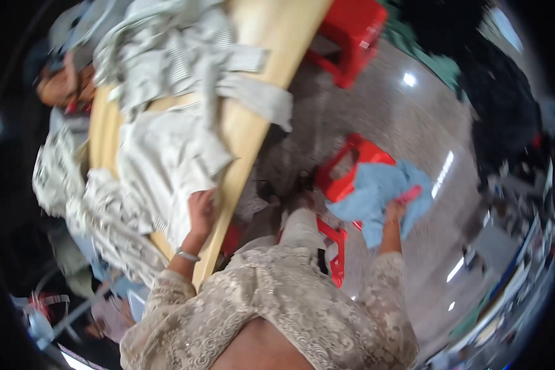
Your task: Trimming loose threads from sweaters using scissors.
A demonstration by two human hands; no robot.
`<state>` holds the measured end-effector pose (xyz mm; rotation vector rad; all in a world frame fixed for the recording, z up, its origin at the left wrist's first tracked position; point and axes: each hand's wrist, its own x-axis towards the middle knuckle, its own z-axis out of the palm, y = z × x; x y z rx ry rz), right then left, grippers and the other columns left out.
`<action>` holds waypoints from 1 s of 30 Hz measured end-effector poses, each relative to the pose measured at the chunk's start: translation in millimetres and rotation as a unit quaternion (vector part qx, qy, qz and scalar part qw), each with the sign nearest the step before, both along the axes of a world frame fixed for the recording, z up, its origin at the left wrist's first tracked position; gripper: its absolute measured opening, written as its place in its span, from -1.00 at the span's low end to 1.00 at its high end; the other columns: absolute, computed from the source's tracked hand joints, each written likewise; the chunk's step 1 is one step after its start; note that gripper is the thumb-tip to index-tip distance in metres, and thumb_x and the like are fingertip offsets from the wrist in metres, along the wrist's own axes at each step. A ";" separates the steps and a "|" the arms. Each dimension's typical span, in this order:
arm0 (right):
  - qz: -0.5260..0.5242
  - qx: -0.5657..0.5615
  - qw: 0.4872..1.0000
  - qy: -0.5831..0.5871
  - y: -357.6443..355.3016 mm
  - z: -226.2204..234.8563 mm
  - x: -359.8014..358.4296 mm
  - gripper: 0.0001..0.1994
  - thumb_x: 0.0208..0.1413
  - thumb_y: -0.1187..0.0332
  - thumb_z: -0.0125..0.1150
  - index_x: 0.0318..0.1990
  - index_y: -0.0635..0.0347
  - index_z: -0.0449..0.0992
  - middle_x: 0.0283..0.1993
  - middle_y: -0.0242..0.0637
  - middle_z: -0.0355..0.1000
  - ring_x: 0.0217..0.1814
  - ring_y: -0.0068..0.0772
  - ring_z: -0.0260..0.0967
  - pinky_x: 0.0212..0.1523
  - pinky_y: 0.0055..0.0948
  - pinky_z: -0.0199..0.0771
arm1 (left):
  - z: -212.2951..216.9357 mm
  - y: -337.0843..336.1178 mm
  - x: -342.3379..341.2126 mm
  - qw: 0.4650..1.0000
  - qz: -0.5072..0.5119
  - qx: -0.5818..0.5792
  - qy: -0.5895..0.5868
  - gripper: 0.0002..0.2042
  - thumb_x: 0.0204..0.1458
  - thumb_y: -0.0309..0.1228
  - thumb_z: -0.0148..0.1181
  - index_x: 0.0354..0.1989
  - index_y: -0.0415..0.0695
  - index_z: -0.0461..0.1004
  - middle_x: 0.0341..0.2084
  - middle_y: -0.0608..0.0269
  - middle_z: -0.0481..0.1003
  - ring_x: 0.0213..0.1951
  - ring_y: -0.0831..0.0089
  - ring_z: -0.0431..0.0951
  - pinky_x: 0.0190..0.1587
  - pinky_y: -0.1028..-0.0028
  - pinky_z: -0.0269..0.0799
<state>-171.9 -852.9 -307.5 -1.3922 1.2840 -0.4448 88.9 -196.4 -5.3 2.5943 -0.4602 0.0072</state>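
At the table's edge, my left hand (201, 211) has its fingers curled at the border of a white knitted garment (166, 154), which lies spread on the tabletop with its ribbed cuffs showing. Out to the right, my right hand (395, 213) is closed round a small pink object (409, 195), too blurred to name. That hand is over a light blue cloth (370, 197), which drapes across a red plastic stool (345, 163) and covers part of its seat.
The pale wooden table (246, 145) carries a heap of white knitted garments (160, 55), with more hanging off its left side. Another red stool (350, 37) stands beyond the table's edge. Dark cloth (499, 92) is piled at the far right. People sit past the table's left side.
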 end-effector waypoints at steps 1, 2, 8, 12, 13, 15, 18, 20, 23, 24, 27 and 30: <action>0.038 -0.119 0.990 0.064 74.5 10.0 33.6 -0.92 -0.10 0.53 0.09 -0.39 0.26 0.42 -0.51 -0.35 0.35 -0.51 -0.26 0.27 -0.41 -0.35 0.32 | 12.6 3.4 -5.4 0.999 0.006 0.037 -0.017 -0.61 -0.21 -0.71 0.16 -0.13 -0.12 0.49 -0.33 0.12 0.45 -0.23 0.13 0.41 -0.13 0.26 0.32; 0.038 -0.168 0.979 0.109 84.5 42.5 35.5 -0.83 -0.10 0.58 0.05 -0.28 0.38 0.37 -0.37 -0.18 0.41 -0.41 -0.18 0.35 -0.32 -0.31 0.37 | 13.0 -2.9 -5.7 0.999 0.002 0.032 0.000 -0.57 -0.30 -0.68 0.14 -0.15 -0.08 0.50 -0.34 0.18 0.46 -0.20 0.15 0.42 -0.12 0.22 0.28; 0.305 -0.265 0.912 0.064 174.2 186.4 126.0 -0.71 0.06 0.49 -0.01 -0.06 0.43 0.31 -0.11 0.12 0.38 -0.14 0.09 0.41 -0.08 -0.13 0.37 | 24.2 -6.1 -10.1 1.000 0.010 -0.006 0.013 -0.63 -0.14 -0.58 0.20 -0.07 -0.09 0.46 -0.25 0.13 0.43 -0.17 0.10 0.39 -0.09 0.21 0.29; 0.524 -0.274 0.804 0.065 246.9 290.9 214.0 -0.72 0.18 0.31 0.06 -0.09 0.36 0.33 -0.11 0.14 0.38 -0.14 0.25 0.37 -0.18 -0.04 0.38 | 33.0 -4.8 18.6 0.995 0.056 -0.074 -0.029 -0.56 -0.11 -0.55 0.25 0.03 -0.11 0.40 -0.07 0.03 0.39 -0.04 0.03 0.39 0.01 0.21 0.30; 0.574 -0.292 0.761 0.083 263.8 310.5 231.9 -0.70 0.19 0.26 0.08 -0.11 0.35 0.33 -0.13 0.11 0.38 -0.15 0.28 0.35 -0.21 -0.01 0.37 | 32.4 -4.0 27.9 0.992 0.069 -0.092 -0.053 -0.55 -0.11 -0.54 0.26 0.04 -0.12 0.40 -0.03 0.02 0.38 0.00 0.02 0.38 0.04 0.20 0.30; 0.625 -0.337 0.696 0.106 296.7 337.9 259.1 -0.72 0.16 0.25 0.11 -0.14 0.30 0.34 -0.16 0.07 0.37 -0.12 0.22 0.35 -0.19 0.00 0.38 | 21.6 -0.2 44.1 0.989 0.082 -0.107 -0.053 -0.52 -0.10 -0.50 0.29 0.07 -0.13 0.37 0.06 -0.01 0.35 0.08 -0.01 0.35 0.10 0.18 0.28; 0.664 -0.408 0.622 0.075 325.2 357.9 281.6 -0.71 0.00 0.44 0.19 -0.12 0.29 0.34 0.02 0.05 0.28 0.05 0.16 0.31 -0.01 -0.08 0.37 | 6.9 -2.2 69.7 0.989 0.062 -0.114 -0.066 -0.46 -0.07 -0.41 0.29 0.15 -0.14 0.31 0.18 -0.04 0.26 0.21 -0.05 0.26 0.20 0.15 0.22; 0.649 -0.439 0.621 0.023 345.1 373.4 291.8 -0.63 -0.09 0.56 0.17 -0.06 0.30 0.31 0.17 0.02 0.20 0.12 0.17 0.26 0.11 -0.07 0.32 | -1.1 -4.0 78.0 0.990 0.076 -0.109 -0.054 -0.45 -0.05 -0.37 0.28 0.17 -0.13 0.30 0.21 -0.05 0.23 0.24 -0.05 0.22 0.23 0.12 0.17; 0.593 -0.464 0.654 -0.069 367.7 388.4 312.5 -0.61 -0.03 0.60 0.11 0.00 0.28 0.24 0.21 0.07 0.22 0.18 0.18 0.26 0.14 -0.08 0.32 | -9.9 -2.4 86.0 0.990 0.095 -0.102 -0.012 -0.43 0.02 -0.24 0.22 0.22 -0.13 0.26 0.28 -0.05 0.16 0.31 -0.04 0.12 0.30 0.04 0.03; 0.598 -0.470 0.646 -0.068 372.6 393.0 319.4 -0.61 -0.03 0.60 0.11 0.00 0.28 0.24 0.21 0.07 0.22 0.18 0.18 0.26 0.14 -0.08 0.32 | -12.3 -2.5 87.8 0.991 0.095 -0.097 -0.005 -0.43 0.03 -0.22 0.21 0.23 -0.12 0.26 0.28 -0.05 0.15 0.31 -0.04 0.12 0.30 0.04 0.02; 0.604 -0.271 0.744 -0.093 386.0 402.3 340.9 -0.72 0.19 0.43 0.08 0.01 0.28 0.23 -0.08 0.05 0.44 0.00 0.06 0.43 0.01 -0.19 0.41 | -14.8 -3.1 92.4 0.991 0.099 -0.092 0.005 -0.41 0.04 -0.21 0.20 0.26 -0.11 0.22 0.30 -0.03 0.13 0.32 -0.03 0.10 0.32 0.04 -0.01; 0.671 -0.244 0.700 -0.016 397.9 408.5 361.7 -0.67 0.15 0.37 0.15 0.04 0.18 0.28 -0.14 0.00 0.44 -0.15 0.06 0.41 -0.15 -0.10 0.40 | -14.4 -7.5 100.4 0.991 0.107 -0.085 0.010 -0.38 0.05 -0.19 0.19 0.29 -0.09 0.18 0.32 -0.01 0.10 0.35 -0.02 0.06 0.34 0.03 -0.05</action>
